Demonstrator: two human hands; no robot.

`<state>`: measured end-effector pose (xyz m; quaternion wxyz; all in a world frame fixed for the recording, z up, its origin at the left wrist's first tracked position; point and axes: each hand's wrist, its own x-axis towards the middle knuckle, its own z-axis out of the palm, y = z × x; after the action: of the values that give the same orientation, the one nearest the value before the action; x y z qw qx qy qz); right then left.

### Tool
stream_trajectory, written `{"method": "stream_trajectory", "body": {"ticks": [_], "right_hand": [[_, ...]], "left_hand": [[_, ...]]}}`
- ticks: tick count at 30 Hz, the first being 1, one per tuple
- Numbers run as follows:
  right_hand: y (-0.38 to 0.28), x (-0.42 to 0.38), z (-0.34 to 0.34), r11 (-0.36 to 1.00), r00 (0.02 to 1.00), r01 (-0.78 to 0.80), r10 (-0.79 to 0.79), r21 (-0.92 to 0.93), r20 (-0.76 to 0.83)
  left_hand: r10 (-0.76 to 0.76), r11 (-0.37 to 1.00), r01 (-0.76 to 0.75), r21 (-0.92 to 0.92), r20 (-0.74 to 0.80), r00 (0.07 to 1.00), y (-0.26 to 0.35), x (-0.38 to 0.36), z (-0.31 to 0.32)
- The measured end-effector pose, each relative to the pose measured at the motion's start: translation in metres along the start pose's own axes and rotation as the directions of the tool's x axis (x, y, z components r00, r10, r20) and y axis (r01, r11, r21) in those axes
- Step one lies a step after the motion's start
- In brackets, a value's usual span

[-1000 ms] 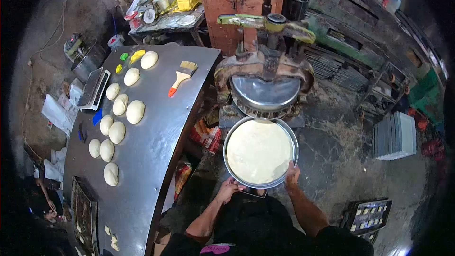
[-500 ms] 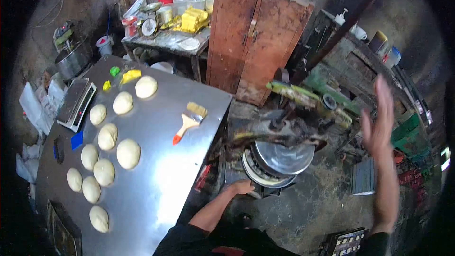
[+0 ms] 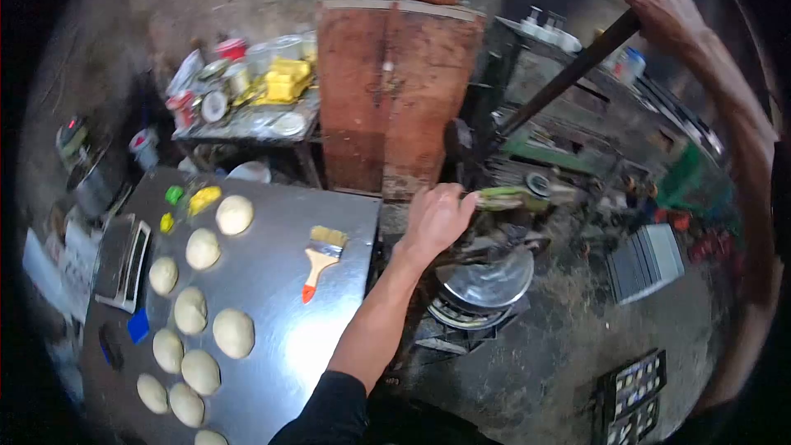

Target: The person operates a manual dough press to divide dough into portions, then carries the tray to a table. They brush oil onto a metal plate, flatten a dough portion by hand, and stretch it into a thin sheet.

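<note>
My right hand [image 3: 666, 7] is raised at the upper right, fingers wrapped round the long metal lever [image 3: 581, 74] of a press. My left hand [image 3: 438, 218] is closed at the near end of the press's worn green-yellow handle [image 3: 501, 198]; part of its grip is hidden. Below the handle sits the press's round metal head [image 3: 490, 280], over a round pan [image 3: 470, 320] on the base. To the left, on a steel table [image 3: 280, 379], lie several dough balls [image 3: 234, 333] and a wooden brush with a red tip [image 3: 322, 259].
A digital scale [image 3: 124, 268] and a blue scraper [image 3: 138, 325] lie at the table's left. Behind stand a brown cabinet [image 3: 354, 99] and a cluttered side table [image 3: 247, 128]. Grey trays [image 3: 647, 264] and a dark moulded tray [image 3: 638, 383] rest on the floor at right.
My left hand has risen from beside the pan to the green-yellow handle. My right hand has gone up from open air and closed on the long lever. The view has shifted.
</note>
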<state>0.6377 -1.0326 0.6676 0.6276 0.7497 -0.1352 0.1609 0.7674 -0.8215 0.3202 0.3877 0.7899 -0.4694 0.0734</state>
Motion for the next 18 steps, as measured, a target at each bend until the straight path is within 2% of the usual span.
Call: {"method": "stream_trajectory", "body": {"ticks": [1,2,3,4,5,7,8,9,11,12,13,14,15,16,17,18], "right_hand": [[0.014,-0.035,-0.019,0.991,0.998,0.057,-0.057,0.119,-0.009],[0.02,-0.071,-0.04,0.99,0.997,0.067,-0.07,0.123,0.016],[0.023,-0.102,-0.068,0.977,0.982,0.018,-0.057,0.21,0.179],[0.026,-0.145,-0.081,0.966,0.983,0.028,-0.074,0.256,0.171],[0.038,-0.168,-0.113,0.961,0.914,0.121,-0.206,0.25,0.348],[0.04,-0.189,-0.152,0.98,0.831,0.068,-0.158,0.185,0.533],[0.041,-0.199,-0.171,0.988,0.776,0.051,-0.131,0.145,0.617],[0.045,-0.204,-0.15,0.995,0.862,0.008,-0.055,0.095,0.505],[0.045,-0.211,-0.098,0.995,0.968,-0.098,0.089,0.03,0.236],[0.043,-0.216,-0.086,0.991,0.988,-0.132,0.129,0.023,0.087],[0.032,-0.21,-0.094,0.993,0.989,-0.112,0.107,0.045,0.099],[0.018,-0.189,-0.116,0.957,0.943,-0.126,0.197,-0.26,0.268],[0.014,-0.179,-0.127,0.94,0.92,-0.105,0.216,-0.325,0.327],[0.01,-0.17,-0.137,0.92,0.892,-0.075,0.235,-0.386,0.386],[0.006,-0.161,-0.148,0.897,0.861,-0.037,0.253,-0.44,0.442],[0.007,-0.16,-0.143,0.883,0.92,-0.017,0.197,-0.468,0.339]], "left_hand": [[-0.06,0.988,0.048,0.146,0.077,0.995,0.013,0.004,-0.001],[0.267,0.959,-0.248,0.138,-0.142,0.953,0.016,0.015,0.011],[0.377,0.909,-0.411,-0.066,-0.289,0.88,0.048,0.033,0.007],[0.537,0.802,-0.592,-0.085,-0.331,0.776,0.096,0.049,-0.012],[0.67,0.657,-0.748,-0.091,-0.385,0.635,0.145,0.057,-0.029],[0.783,0.442,-0.888,-0.127,-0.43,0.451,0.223,0.051,-0.025],[0.789,0.574,-0.818,-0.042,-0.238,0.566,0.244,0.048,-0.035],[0.741,0.672,-0.737,0.079,-0.048,0.67,0.257,0.047,-0.048],[0.751,0.659,-0.752,0.03,-0.093,0.654,0.25,0.061,-0.044],[0.819,0.546,-0.837,0.031,-0.228,0.526,0.236,0.077,-0.035],[0.846,0.438,-0.898,0.048,-0.359,0.394,0.214,0.083,-0.026],[0.785,0.563,-0.826,0.015,-0.322,0.529,0.189,0.076,-0.03],[0.707,0.675,-0.738,-0.009,-0.282,0.649,0.16,0.067,-0.036],[0.542,0.795,-0.6,-0.087,-0.343,0.767,0.121,0.059,-0.026],[0.379,0.902,-0.428,-0.057,-0.368,0.849,0.079,0.045,-0.015],[0.289,0.957,-0.278,0.089,-0.42,0.86,0.018,0.027,0.009]]}}
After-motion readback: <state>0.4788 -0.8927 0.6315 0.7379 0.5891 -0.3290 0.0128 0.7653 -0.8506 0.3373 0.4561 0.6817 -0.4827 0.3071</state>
